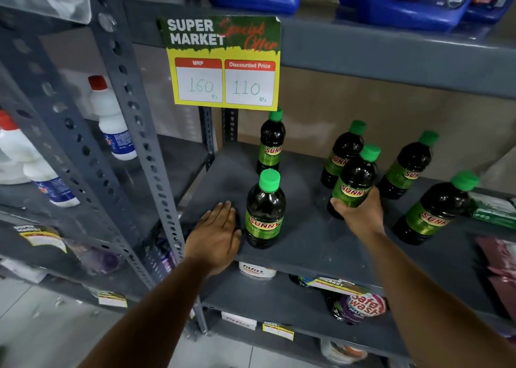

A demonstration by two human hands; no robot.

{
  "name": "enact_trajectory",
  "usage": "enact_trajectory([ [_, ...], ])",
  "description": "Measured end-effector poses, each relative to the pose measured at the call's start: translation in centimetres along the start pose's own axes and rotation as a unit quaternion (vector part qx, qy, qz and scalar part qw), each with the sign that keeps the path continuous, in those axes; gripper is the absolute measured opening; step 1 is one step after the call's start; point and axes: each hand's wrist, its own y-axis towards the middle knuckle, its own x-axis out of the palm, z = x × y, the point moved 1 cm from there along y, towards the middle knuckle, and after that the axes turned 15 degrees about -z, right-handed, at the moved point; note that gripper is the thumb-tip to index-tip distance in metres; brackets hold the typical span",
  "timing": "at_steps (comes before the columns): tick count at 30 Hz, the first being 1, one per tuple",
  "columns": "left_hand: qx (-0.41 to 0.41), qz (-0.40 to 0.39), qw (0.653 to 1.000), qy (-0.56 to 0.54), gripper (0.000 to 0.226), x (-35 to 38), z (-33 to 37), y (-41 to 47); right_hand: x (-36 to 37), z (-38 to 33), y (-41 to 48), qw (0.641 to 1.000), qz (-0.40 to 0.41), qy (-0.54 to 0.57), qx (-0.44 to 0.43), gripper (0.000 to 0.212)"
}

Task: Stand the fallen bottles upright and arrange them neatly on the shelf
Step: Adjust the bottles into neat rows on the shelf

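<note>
The grey metal shelf (307, 245) is carrying six dark bottles with green caps, all sitting upright or nearly so, and the yellow price sign (223, 63) hanging above its left end is serving as the landmark here. Directly below the sign, the back bottle (270, 144) is standing near the rear wall, and the front bottle (265, 211) is standing in line with it toward the shelf edge. Well to the right of the sign, three more bottles are standing in a loose scatter, one of them close to the right front.

The right hand (360, 211) is wrapping its fingers around the lower body of the held bottle (354, 180), right of the sign and between the two groups; the bottle is leaning slightly, and whether its base is touching the shelf cannot be told. The left hand (217, 233) is lying flat and spread, palm down on the shelf just beside the front bottle, holding nothing.

These bottles are looking full, so probably fairly heavy, stiff in the wall, with glossy labels that may be slippery. Gripping low around the labelled waist, as the right hand is doing, seems the steadiest hold; the narrow cap end is giving less control.
</note>
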Motion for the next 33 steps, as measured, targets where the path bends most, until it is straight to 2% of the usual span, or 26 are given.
enact_trajectory([
  [2,-0.002,-0.002,1.000,0.005,0.072,0.1,-0.1,0.1,-0.2,-0.4,-0.4,1.000,-0.008,-0.007,-0.001,0.073],
  [5,-0.005,-0.007,1.000,0.007,0.074,0.2,-0.1,0.1,-0.5,-0.7,-1.2,0.999,-0.026,-0.019,-0.012,0.047],
  [8,-0.010,-0.005,1.000,0.005,0.072,0.2,-0.1,0.2,-0.5,-0.7,-2.8,0.999,-0.034,-0.022,-0.031,0.046],
  [13,-0.024,-0.002,1.000,0.005,0.073,0.2,-0.2,0.3,-0.1,0.6,-5.6,0.999,-0.038,-0.019,-0.025,0.064],
  [26,-0.021,0.001,1.000,-0.004,0.073,-0.4,0.3,0.0,-0.2,1.2,-9.0,0.996,-0.078,-0.008,-0.034,0.069],
  [29,-0.021,-0.001,1.000,-0.004,0.074,-0.4,0.3,-0.1,-0.4,1.2,-9.9,0.993,-0.103,-0.001,-0.063,0.086],
  [31,-0.019,-0.002,1.000,-0.006,0.073,-0.4,0.3,-0.2,-0.9,1.9,-10.7,0.991,-0.049,0.036,-0.120,0.101],
  [33,-0.017,-0.001,1.000,-0.007,0.070,-0.4,0.2,0.0,-2.6,3.3,-10.2,0.981,0.108,0.069,-0.143,0.093],
])
